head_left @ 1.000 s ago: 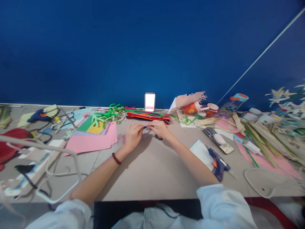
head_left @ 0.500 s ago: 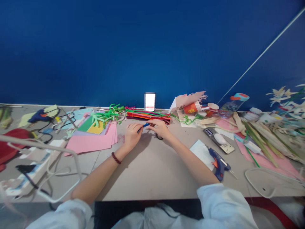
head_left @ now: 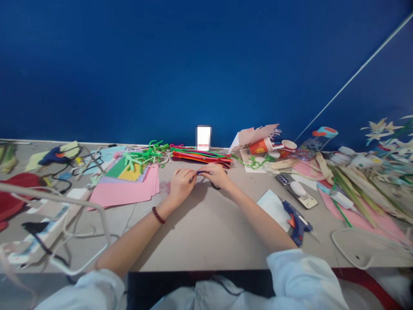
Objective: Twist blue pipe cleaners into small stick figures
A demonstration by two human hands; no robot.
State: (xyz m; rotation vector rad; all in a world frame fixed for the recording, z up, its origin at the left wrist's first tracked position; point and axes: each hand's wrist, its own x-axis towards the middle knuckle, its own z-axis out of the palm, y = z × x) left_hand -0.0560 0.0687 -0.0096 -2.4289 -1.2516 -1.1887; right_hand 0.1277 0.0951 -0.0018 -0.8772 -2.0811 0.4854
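Note:
A short blue pipe cleaner (head_left: pixel 201 172) spans the small gap between my two hands, just above the table. My left hand (head_left: pixel 182 182) is closed on its left end, with the fingertips pinched together. At the other end, thumb and fingers of my right hand (head_left: pixel 217 175) pinch it. Part of the blue strand is hidden by the fingers. Right behind the hands lies a bundle of coloured pipe cleaners (head_left: pixel 200 158), red, orange, purple and green. A small dark curved object (head_left: pixel 215 186), partly covered, shows under my right hand.
Pink paper sheets (head_left: pixel 124 192) and green twisted pipe cleaners (head_left: pixel 138 159) lie to the left, beyond a white power strip (head_left: pixel 48 230). On the right are a blue glue gun (head_left: pixel 298 221), a phone (head_left: pixel 308 199), a red paper cup (head_left: pixel 260 147) and dried husks (head_left: pixel 361 185). A blue wall stands behind.
The blue pipe cleaner has gone from slanting to nearly level between the hands. My left hand has shifted slightly right and toward me; the right fingers have closed in a little.

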